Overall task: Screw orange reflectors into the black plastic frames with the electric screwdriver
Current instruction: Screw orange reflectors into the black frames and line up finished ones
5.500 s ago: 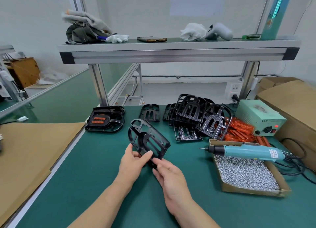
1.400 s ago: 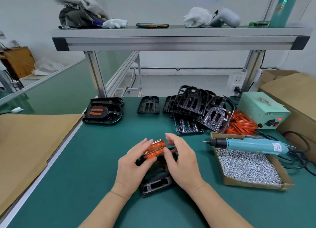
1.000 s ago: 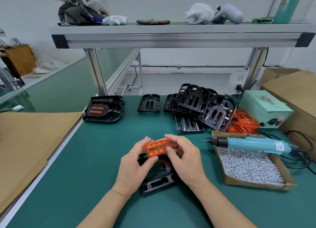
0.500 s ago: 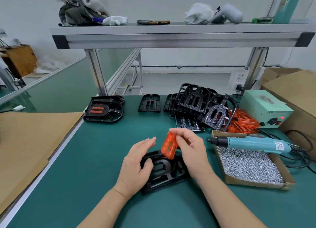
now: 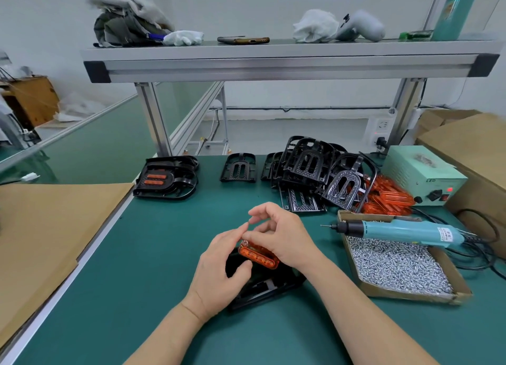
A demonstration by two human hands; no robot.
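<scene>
A black plastic frame (image 5: 269, 288) lies on the green mat in front of me. An orange reflector (image 5: 258, 255) sits on top of it. My left hand (image 5: 219, 271) grips the frame, thumb on its inner edge and fingers reaching past the reflector's left end. My right hand (image 5: 284, 238) holds the reflector from the right with thumb and lower fingers, index finger lifted. The blue electric screwdriver (image 5: 405, 230) lies across the cardboard box of screws (image 5: 454, 282) to the right, untouched.
A pile of black frames (image 5: 315, 173) and loose orange reflectors (image 5: 388, 197) lie at the back right beside a green power unit (image 5: 421, 175). A frame fitted with reflectors (image 5: 167, 178) sits back left. Cardboard sheet (image 5: 41, 227) covers the left; a shelf (image 5: 273, 60) spans overhead.
My right hand has brought the reflector down from an upright tilt and laid it on the frame. My left hand has closed in around the frame and the reflector's left end.
</scene>
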